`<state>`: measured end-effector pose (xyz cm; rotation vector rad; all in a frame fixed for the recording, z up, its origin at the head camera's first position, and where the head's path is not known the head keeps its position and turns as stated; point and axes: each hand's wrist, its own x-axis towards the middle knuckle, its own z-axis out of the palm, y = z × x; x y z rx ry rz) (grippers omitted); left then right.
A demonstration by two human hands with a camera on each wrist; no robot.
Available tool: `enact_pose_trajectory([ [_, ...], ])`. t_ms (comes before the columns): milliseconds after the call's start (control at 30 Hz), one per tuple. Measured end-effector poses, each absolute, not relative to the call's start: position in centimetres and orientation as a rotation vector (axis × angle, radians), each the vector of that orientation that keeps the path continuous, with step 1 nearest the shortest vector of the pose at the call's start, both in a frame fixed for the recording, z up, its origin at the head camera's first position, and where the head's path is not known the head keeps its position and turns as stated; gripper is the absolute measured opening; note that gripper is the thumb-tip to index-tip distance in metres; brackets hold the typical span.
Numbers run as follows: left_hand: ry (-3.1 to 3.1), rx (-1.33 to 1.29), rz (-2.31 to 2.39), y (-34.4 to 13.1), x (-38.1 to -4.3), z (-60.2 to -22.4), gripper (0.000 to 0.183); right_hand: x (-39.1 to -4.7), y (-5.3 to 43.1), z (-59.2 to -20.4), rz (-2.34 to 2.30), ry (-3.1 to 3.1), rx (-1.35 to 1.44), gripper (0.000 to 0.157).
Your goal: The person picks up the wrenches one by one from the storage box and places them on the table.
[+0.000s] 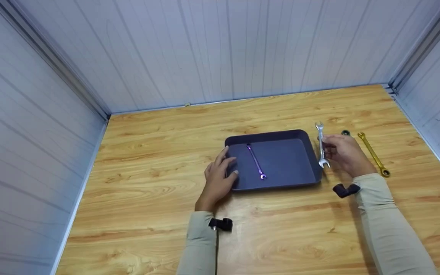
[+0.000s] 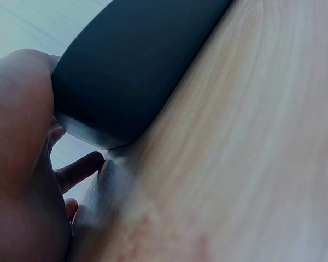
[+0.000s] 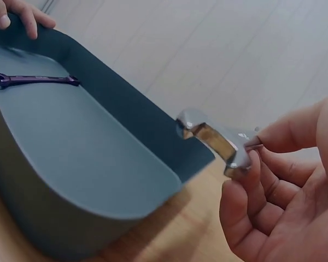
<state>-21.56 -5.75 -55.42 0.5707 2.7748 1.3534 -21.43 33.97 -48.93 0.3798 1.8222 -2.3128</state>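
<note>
A dark grey rectangular tray (image 1: pixel 285 158) lies on the table with a purple combination wrench (image 1: pixel 256 161) inside, left of its middle. My left hand (image 1: pixel 217 179) holds the tray's left side, some fingers and the thumb over the rim and other fingers outside the wall (image 2: pixel 126 71). Just off the tray's right rim, my right hand (image 1: pixel 345 152) pinches a silver double open-end wrench (image 1: pixel 321 147) by its shaft between thumb and fingers. In the right wrist view, one jaw end of this silver wrench (image 3: pixel 216 143) points at the camera, above the table.
A gold wrench (image 1: pixel 373 154) lies on the wooden table (image 1: pixel 147 152) right of my right hand. The dark ring end of another tool (image 1: pixel 345 132) shows behind that hand, its remainder hidden. Pale panel walls (image 1: pixel 243 49) stand at the back and both sides.
</note>
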Motion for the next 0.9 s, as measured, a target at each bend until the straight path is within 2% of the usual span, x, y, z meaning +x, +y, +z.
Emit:
enact_pose_trajectory([
  [133, 2.775, 0.572, 1.36, -5.7, -21.5, -55.4, 0.044, -21.4, 34.5, -49.5, -2.336, 1.788, 0.41, 0.022],
  [533, 2.78, 0.568, 1.343, -5.7, -21.5, -55.3, 0.044, -20.9, 36.7, -50.9, -2.165, 1.971, 0.535, 0.01],
  [733, 2.781, 0.574, 1.349, -5.7, -21.5, -55.2, 0.043, -20.9, 37.4, -51.0, -2.034, 2.094, 0.517, 0.027],
  [900, 2.779, 0.572, 1.345, -5.8, -21.5, -55.4, 0.044, -20.9, 37.9, -51.2, -1.971, 2.156, 0.503, 0.015],
])
